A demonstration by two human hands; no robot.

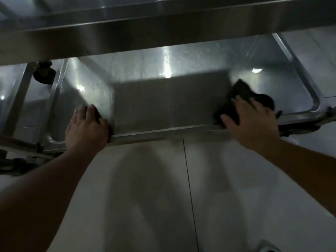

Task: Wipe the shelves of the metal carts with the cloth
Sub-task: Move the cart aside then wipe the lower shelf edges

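Head camera looks down past your two bare forearms to a pale tiled floor [145, 197] and the lower shelf [163, 99] of a metal cart, with an upper shelf [127, 33] edge crossing above it. Your left hand [85, 126] curls its fingers over the shelf's near rim [163, 132], gripping it. Your right hand [251, 122] lies flat with fingers spread, pressing the dark cloth [243, 93] onto the shelf near its right front corner.

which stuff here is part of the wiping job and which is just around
In the job:
dark cloth under the right hand
lower cart shelf
left hand gripping the shelf's front edge

Just around:
upper shelf
caster wheel
tiled floor
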